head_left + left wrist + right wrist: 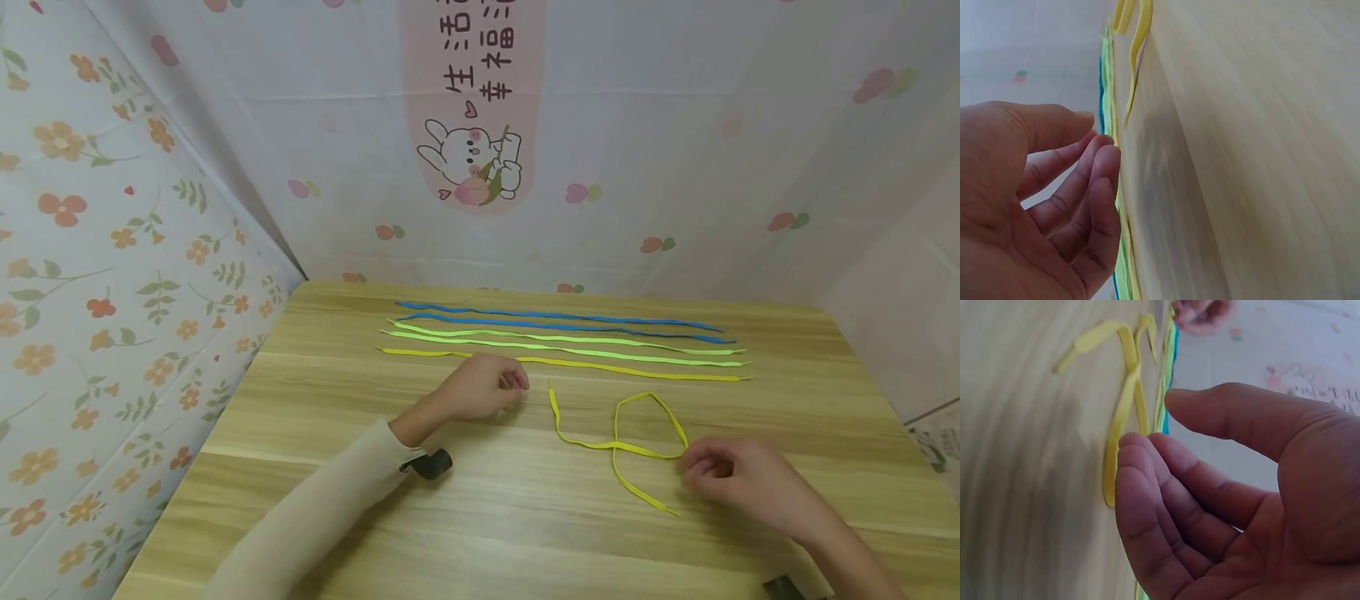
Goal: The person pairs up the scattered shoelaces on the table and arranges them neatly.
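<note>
A yellow shoelace (615, 445) lies on the table in a loop that crosses over itself, with two loose ends. To the left of one end, my left hand (483, 386) hovers with its fingers loosely curled and nothing between them. In the left wrist view that hand's thumb and fingertips stand apart. My right hand (738, 479) is beside the right side of the loop, its fingers half bent and the thumb apart from them. The right wrist view shows the looped yellow lace (1124, 403) beyond the fingertips; whether they touch it I cannot tell.
Behind the loop, several laces lie stretched side by side: a straight yellow lace (600, 365), two light green laces (525, 347) and two blue laces (555, 315). The wooden table (480, 517) ends at a printed cloth (637, 150) at the back. A floral cloth (112, 333) hangs at the left.
</note>
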`<state>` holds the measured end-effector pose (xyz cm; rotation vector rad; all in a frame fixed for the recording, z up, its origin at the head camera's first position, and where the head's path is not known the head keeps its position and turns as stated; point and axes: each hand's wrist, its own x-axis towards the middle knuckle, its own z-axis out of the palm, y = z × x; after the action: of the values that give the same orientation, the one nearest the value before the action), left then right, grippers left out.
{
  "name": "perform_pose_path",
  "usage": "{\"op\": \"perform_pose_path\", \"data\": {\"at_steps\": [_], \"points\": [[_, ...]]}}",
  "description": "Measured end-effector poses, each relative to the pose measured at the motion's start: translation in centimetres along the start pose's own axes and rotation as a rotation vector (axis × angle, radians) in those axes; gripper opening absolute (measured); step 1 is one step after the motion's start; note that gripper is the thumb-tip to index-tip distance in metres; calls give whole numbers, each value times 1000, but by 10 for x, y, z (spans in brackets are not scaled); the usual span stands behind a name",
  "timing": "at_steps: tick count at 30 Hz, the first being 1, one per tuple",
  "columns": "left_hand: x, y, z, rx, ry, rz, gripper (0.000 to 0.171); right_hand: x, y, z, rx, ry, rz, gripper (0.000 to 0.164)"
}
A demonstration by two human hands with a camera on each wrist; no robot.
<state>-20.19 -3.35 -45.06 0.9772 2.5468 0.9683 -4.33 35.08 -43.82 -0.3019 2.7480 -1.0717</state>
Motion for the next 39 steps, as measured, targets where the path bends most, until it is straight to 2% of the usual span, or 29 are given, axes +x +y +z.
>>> {"op": "perform_pose_path", "data": {"at_steps": [2, 5, 10, 18, 23, 32, 39], "points": [[6, 4, 3, 35, -13, 23, 10, -1, 0, 5, 3, -18, -33, 15], [16, 8, 7, 121, -40, 51, 20, -3, -1, 11, 17, -56, -37, 17], [31, 10, 11, 233, -96, 60, 35, -3, 0, 19, 31, -97, -62, 18], [46, 14, 14, 304, -137, 49, 21, -3, 5, 25, 36, -131, -62, 20], [47, 16, 15, 276, -147, 13, 5, -3, 4, 28, -7, -129, -49, 25], [44, 12, 14, 272, -154, 18, 13, -1, -3, 29, -89, -104, -71, 27], [34, 6, 14, 275, -153, 24, 15, -3, -4, 33, -94, -73, -103, 29]]}}
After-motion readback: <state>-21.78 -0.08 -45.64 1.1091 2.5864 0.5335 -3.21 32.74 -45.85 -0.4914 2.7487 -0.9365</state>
